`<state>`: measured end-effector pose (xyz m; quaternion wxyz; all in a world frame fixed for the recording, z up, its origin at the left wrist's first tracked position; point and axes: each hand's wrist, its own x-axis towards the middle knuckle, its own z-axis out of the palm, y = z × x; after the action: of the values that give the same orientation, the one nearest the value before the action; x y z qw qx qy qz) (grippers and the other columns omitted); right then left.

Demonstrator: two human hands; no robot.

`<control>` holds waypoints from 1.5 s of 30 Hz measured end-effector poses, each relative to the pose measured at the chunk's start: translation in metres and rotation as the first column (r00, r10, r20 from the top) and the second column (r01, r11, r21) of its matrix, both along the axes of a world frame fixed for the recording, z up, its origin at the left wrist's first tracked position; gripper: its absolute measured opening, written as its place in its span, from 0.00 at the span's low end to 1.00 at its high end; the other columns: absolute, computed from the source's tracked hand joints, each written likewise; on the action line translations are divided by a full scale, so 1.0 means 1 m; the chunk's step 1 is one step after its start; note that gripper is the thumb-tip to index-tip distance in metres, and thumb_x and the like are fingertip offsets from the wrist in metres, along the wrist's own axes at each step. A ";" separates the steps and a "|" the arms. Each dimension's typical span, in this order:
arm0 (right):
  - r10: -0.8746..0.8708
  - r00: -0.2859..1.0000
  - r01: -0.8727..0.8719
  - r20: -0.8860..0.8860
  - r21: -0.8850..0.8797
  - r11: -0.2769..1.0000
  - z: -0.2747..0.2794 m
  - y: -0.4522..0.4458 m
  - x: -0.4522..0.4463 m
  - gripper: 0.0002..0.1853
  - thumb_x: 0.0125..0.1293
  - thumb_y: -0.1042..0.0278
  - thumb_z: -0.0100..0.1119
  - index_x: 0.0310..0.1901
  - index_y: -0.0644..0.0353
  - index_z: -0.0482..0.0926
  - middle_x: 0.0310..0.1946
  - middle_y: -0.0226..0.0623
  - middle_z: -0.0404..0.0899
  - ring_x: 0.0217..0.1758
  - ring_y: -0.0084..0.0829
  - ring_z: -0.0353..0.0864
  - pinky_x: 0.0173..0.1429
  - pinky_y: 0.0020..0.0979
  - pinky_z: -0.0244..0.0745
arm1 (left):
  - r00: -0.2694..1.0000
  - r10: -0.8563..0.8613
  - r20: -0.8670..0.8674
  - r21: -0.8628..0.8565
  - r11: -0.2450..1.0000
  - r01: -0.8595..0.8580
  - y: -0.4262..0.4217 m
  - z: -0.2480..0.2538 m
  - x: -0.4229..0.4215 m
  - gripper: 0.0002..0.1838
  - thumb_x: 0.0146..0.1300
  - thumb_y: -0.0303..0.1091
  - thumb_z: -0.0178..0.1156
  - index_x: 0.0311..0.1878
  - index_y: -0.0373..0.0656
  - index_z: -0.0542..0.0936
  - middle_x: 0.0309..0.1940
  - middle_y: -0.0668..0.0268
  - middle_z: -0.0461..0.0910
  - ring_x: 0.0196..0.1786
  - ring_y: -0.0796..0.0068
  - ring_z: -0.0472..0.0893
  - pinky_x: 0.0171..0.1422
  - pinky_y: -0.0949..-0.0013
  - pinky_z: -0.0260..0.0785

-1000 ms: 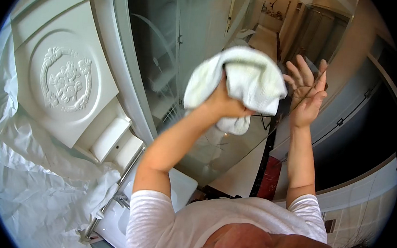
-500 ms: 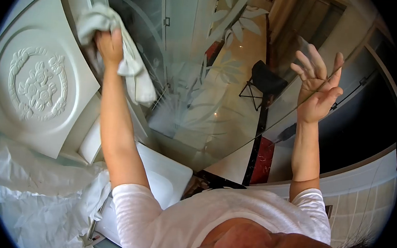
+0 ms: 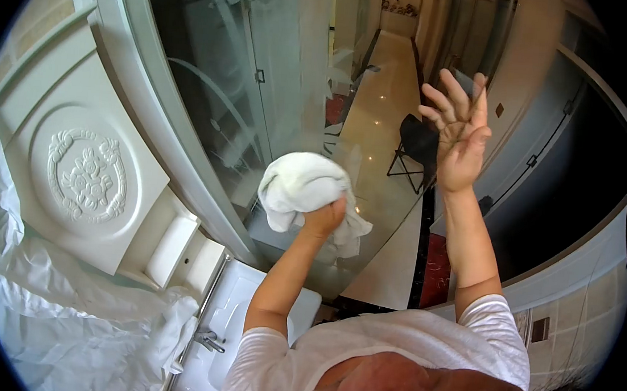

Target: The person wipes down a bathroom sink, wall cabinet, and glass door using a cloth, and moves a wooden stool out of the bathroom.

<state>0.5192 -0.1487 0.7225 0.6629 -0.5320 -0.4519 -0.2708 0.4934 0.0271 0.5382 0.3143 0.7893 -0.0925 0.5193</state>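
My left hand (image 3: pixel 324 216) grips a bunched white cloth (image 3: pixel 303 184) in front of a glass panel (image 3: pixel 290 114) with frosted leaf patterns. The cloth's loose end hangs below and to the right of my fingers. Its exact contact with the glass cannot be made out. Higher up on the right, my right hand (image 3: pixel 461 137) is raised beside the panel's edge, palm facing me. Its fingers are spread and slightly bent, with no loose object in them. Whether it touches the glass edge is unclear.
A white cabinet panel with a carved oval (image 3: pixel 88 176) stands at left above a white washbasin (image 3: pixel 237 303) with a metal tap (image 3: pixel 209 341). Crumpled white sheeting (image 3: pixel 93 325) covers the lower left. Through the glass appear a black folding chair (image 3: pixel 418 139) and a shiny tiled floor (image 3: pixel 386 91).
My left hand has brought the cloth from the panel's left frame rightward and down across the glass. The view has shifted, and my right hand appears slightly farther left, still raised.
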 end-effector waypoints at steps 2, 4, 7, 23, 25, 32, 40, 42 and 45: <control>-0.024 0.999 0.023 0.023 0.014 1.000 0.001 0.000 0.000 0.41 0.63 0.34 0.29 0.68 0.58 0.38 0.63 0.49 0.54 0.60 0.41 0.64 0.58 0.37 0.62 | 0.991 -0.109 0.076 0.061 0.993 0.104 -0.007 0.032 0.003 0.19 0.49 0.38 0.57 0.46 0.42 0.76 0.47 0.56 0.74 0.54 0.50 0.70 0.62 0.56 0.57; -0.082 0.994 0.081 0.079 0.013 0.997 0.000 -0.001 0.000 0.41 0.64 0.37 0.32 0.67 0.60 0.39 0.66 0.48 0.47 0.65 0.41 0.57 0.63 0.37 0.55 | 0.984 -0.129 0.123 0.077 0.990 0.120 -0.009 0.060 0.008 0.25 0.47 0.44 0.59 0.50 0.45 0.74 0.48 0.59 0.74 0.56 0.55 0.69 0.65 0.56 0.54; -0.341 0.900 0.377 0.271 -0.091 0.922 -0.001 -0.018 -0.026 0.33 0.65 0.53 0.38 0.66 0.64 0.45 0.67 0.47 0.45 0.69 0.40 0.50 0.67 0.40 0.47 | 0.943 0.025 0.332 0.225 0.969 -0.105 0.015 0.124 0.016 0.15 0.48 0.35 0.56 0.41 0.44 0.79 0.41 0.59 0.78 0.46 0.56 0.76 0.54 0.58 0.66; 0.147 0.709 -0.108 0.690 -0.100 0.989 -0.008 -0.041 -0.112 0.29 0.55 0.66 0.57 0.60 0.37 0.64 0.68 0.37 0.48 0.68 0.53 0.47 0.61 0.69 0.37 | 0.972 -0.142 0.185 0.462 0.886 0.042 -0.042 0.184 -0.001 0.26 0.51 0.41 0.56 0.55 0.45 0.70 0.53 0.56 0.70 0.60 0.55 0.65 0.65 0.56 0.52; -0.029 0.811 0.009 0.584 0.037 0.999 0.002 -0.033 -0.128 0.25 0.56 0.60 0.59 0.56 0.39 0.66 0.64 0.37 0.53 0.65 0.51 0.53 0.60 0.65 0.45 | 0.953 -0.249 0.171 0.496 0.858 0.135 -0.050 0.183 0.004 0.28 0.51 0.42 0.56 0.58 0.46 0.68 0.57 0.57 0.67 0.63 0.56 0.61 0.69 0.56 0.48; -0.324 0.946 0.324 -0.024 -0.006 0.946 0.034 -0.034 -0.149 0.23 0.54 0.53 0.60 0.51 0.46 0.67 0.56 0.48 0.58 0.59 0.50 0.61 0.60 0.53 0.55 | 0.861 -0.320 0.395 0.645 0.764 -0.011 -0.058 0.254 0.021 0.22 0.49 0.40 0.56 0.49 0.45 0.74 0.49 0.58 0.72 0.55 0.56 0.68 0.61 0.57 0.56; -0.206 0.920 0.271 0.333 -0.160 0.949 -0.032 -0.036 0.011 0.52 0.53 0.58 0.62 0.65 0.71 0.33 0.66 0.62 0.32 0.71 0.54 0.35 0.70 0.42 0.35 | 0.739 -0.017 0.673 0.435 0.817 -0.378 -0.111 0.442 0.018 0.24 0.57 0.40 0.50 0.57 0.43 0.68 0.57 0.50 0.66 0.60 0.50 0.63 0.66 0.60 0.51; -0.112 0.960 0.175 0.257 -0.238 0.955 -0.047 -0.025 0.008 0.52 0.53 0.61 0.62 0.65 0.71 0.32 0.66 0.61 0.33 0.70 0.53 0.36 0.70 0.42 0.36 | 0.702 0.113 0.703 0.253 0.883 -0.395 -0.124 0.484 0.024 0.25 0.56 0.40 0.51 0.58 0.44 0.67 0.58 0.51 0.65 0.62 0.51 0.61 0.66 0.62 0.50; -0.014 0.965 0.068 0.263 -0.198 0.978 -0.055 -0.012 0.013 0.50 0.53 0.68 0.62 0.65 0.70 0.32 0.66 0.60 0.34 0.70 0.53 0.41 0.69 0.42 0.38 | 0.699 0.183 0.691 0.143 0.914 -0.381 -0.113 0.516 0.046 0.25 0.55 0.40 0.51 0.58 0.45 0.67 0.57 0.52 0.65 0.61 0.51 0.61 0.66 0.62 0.50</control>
<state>0.5319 -0.1605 0.6674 0.5337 -0.5665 -0.5495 -0.3040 0.5398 -0.0864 1.0546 0.0637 0.5925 -0.1460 0.7896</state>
